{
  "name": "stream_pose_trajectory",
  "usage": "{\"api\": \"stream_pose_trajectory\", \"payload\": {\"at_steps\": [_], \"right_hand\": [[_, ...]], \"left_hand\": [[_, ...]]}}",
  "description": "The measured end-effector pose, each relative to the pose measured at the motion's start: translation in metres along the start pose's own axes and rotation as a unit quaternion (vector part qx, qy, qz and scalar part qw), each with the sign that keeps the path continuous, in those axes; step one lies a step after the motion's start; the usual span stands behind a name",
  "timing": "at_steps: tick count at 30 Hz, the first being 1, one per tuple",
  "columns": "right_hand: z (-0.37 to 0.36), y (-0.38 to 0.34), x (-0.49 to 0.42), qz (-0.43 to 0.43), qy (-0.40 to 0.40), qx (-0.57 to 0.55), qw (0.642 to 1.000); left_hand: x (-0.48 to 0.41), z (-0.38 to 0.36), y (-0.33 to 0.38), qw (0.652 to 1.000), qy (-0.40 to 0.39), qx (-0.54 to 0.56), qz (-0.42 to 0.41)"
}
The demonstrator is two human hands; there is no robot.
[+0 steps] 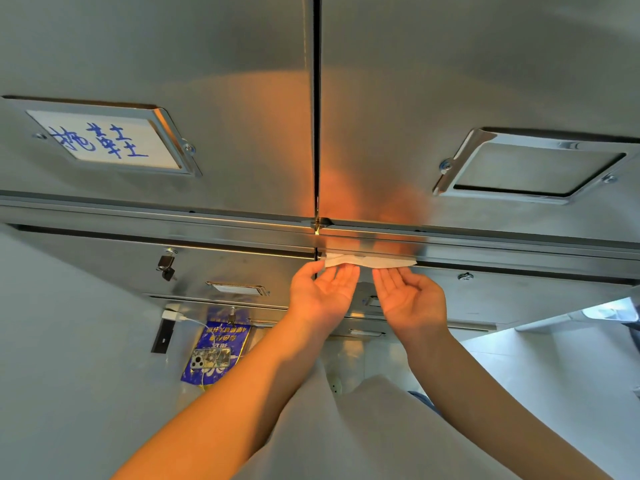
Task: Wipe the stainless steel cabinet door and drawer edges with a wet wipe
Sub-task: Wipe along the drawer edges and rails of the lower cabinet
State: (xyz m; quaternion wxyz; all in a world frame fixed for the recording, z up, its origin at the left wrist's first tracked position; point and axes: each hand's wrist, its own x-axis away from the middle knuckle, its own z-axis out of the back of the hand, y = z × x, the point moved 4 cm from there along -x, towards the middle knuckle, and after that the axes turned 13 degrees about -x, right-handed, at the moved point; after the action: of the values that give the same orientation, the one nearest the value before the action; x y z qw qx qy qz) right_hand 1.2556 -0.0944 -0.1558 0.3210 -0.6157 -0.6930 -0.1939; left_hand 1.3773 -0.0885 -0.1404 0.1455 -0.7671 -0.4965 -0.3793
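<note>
- Left hand (pixel 322 289): palm up, fingers straight, tips pressing wipe (pixel 367 261) at 12 o'clock.
- Right hand (pixel 412 299): equally flat, fingertips holding wipe against drawer edge (pixel 485 252).

Stainless steel cabinet (pixel 225 64), wet wipe (pixel 370 261) along drawer edge (pixel 485 259), handwritten label (pixel 104 138)

hands: 2, left hand (pixel 322 294) and right hand (pixel 412 301) | wet wipe (pixel 367 261): 1 | large cabinet doors: 2, left door (pixel 207 64) and right door (pixel 450 64) | big label frames: 2, left frame (pixel 176 140) and right frame (pixel 460 161) | handwritten card (pixel 104 140): 1 | padlock (pixel 165 262): 1 | phone (pixel 210 358): 1 | blue bag (pixel 225 337): 1 | white plug (pixel 172 315): 1
</note>
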Motion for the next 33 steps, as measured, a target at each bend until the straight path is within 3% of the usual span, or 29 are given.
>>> {"api": "stream_pose_trajectory", "payload": {"at_steps": [7, 22, 33], "right_hand": [[-0.008, 0.005, 0.002, -0.023, -0.036, -0.002, 0.999], [-0.015, 0.007, 0.0, -0.023, -0.043, -0.119, 0.992], [0.004, -0.077, -0.003, -0.009, -0.038, -0.123, 0.992]], "left_hand": [[-0.002, -0.003, 0.002, 0.999, -0.03, -0.032, 0.017], [-0.017, -0.012, 0.007, 0.995, 0.003, 0.06, -0.082], [-0.033, -0.049, -0.07, 0.993, 0.041, 0.056, -0.097]]}}
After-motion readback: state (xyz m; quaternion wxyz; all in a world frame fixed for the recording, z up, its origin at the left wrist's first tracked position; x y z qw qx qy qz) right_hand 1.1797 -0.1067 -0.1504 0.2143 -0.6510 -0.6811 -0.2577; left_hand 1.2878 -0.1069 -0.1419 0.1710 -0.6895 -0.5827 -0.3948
